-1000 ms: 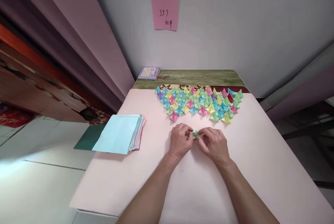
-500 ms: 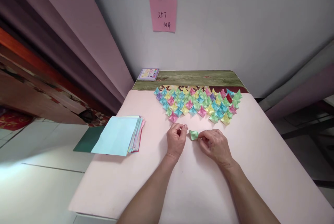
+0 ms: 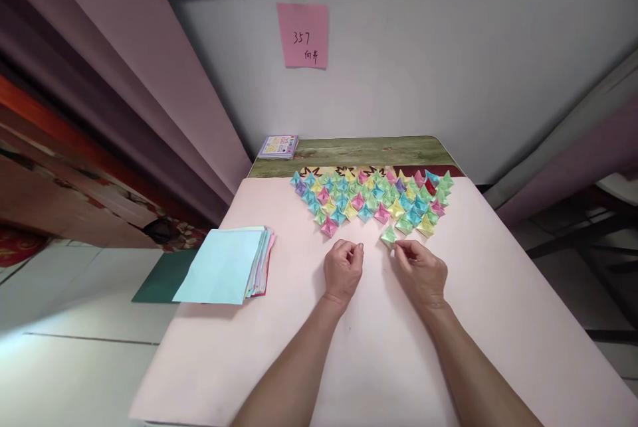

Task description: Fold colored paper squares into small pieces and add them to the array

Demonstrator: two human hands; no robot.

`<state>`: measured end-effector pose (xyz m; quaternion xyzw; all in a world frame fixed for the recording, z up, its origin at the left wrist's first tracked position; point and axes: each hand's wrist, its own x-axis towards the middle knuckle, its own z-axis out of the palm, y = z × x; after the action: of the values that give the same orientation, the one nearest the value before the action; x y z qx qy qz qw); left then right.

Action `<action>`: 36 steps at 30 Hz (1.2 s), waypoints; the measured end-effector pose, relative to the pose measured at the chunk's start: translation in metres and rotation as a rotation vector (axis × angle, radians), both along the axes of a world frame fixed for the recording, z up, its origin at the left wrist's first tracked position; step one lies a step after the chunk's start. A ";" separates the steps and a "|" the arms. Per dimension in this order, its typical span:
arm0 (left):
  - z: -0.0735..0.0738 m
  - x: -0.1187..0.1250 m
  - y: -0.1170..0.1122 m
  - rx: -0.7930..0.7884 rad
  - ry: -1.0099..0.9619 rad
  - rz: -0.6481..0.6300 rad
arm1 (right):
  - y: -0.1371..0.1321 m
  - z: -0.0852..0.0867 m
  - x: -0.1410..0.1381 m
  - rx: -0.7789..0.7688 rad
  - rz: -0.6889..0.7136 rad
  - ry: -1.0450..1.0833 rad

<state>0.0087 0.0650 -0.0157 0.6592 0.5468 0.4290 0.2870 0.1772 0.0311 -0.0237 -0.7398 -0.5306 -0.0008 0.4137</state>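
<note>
A light green folded paper piece (image 3: pixel 389 236) is pinched at its near right corner by my right hand (image 3: pixel 420 267). It is close to the front edge of the rows of folded paper pieces (image 3: pixel 366 213), which are green, blue, yellow, pink and purple, with one dark red. My left hand (image 3: pixel 343 270) is curled closed over the pink sheet, left of the green piece and apart from it. No object shows in its fingers.
A stack of coloured paper (image 3: pixel 219 266), light blue on top, lies at the left over a dark green sheet (image 3: pixel 164 277) that juts past the table edge. A small booklet (image 3: pixel 278 147) rests at the back left. Behind the table stands a wall with a pink note (image 3: pixel 303 35).
My right hand has moved the green paper piece forward and right, towards the rows. My left hand has closed its fingers further. The view has shifted slightly.
</note>
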 end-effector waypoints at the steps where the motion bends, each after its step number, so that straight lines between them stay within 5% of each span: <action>1: -0.001 0.000 0.000 0.002 0.004 -0.002 | 0.000 0.000 0.000 0.006 -0.014 0.007; 36: -0.004 0.000 0.003 0.009 0.081 -0.017 | 0.030 0.001 0.000 -0.058 -0.098 -0.126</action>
<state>0.0086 0.0679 -0.0196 0.6819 0.5505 0.4021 0.2651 0.1772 0.0608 -0.0223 -0.7750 -0.5187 -0.0519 0.3573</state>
